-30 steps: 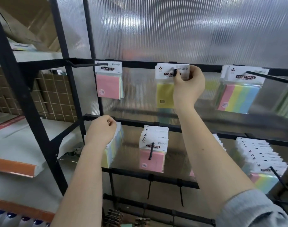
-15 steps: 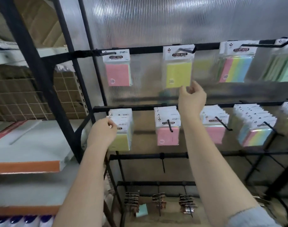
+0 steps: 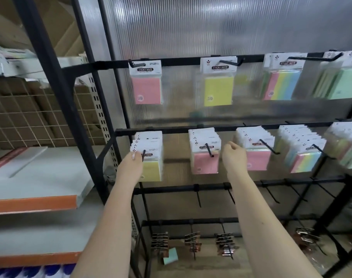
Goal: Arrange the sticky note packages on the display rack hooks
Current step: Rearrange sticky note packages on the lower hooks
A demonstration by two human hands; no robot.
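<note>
The left hand [image 3: 133,163] pinches the front of the yellow stack [image 3: 151,157] on the far-left hook [image 3: 143,155] of the middle rail; the right hand [image 3: 234,157] hangs empty with fingers loosely curled, between the 2 pink stacks [image 3: 205,151]. On the top rail, 1 yellow pack [image 3: 218,83] hangs alone. To take the next pack cleanly, slide just 1 card along the hook's line — not downward — while the free hand steadies the rest.
</note>
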